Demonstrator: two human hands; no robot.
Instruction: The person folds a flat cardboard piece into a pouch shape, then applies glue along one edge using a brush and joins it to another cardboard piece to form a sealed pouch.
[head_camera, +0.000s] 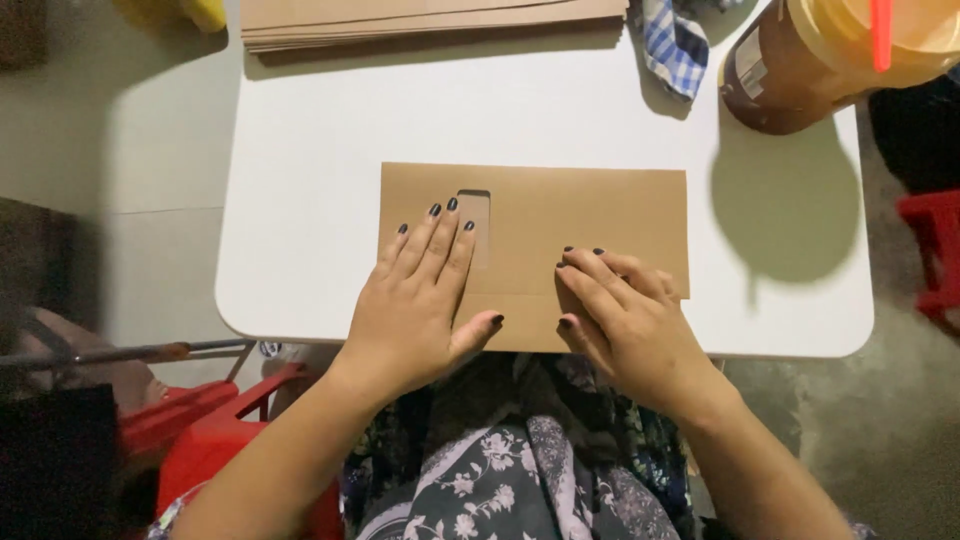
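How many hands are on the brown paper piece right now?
2: the left hand lies flat over the brown paper piece beside its window cutout; the right hand presses its lower fold.

Home workspace: white table (300, 150), concrete floor (160, 150)
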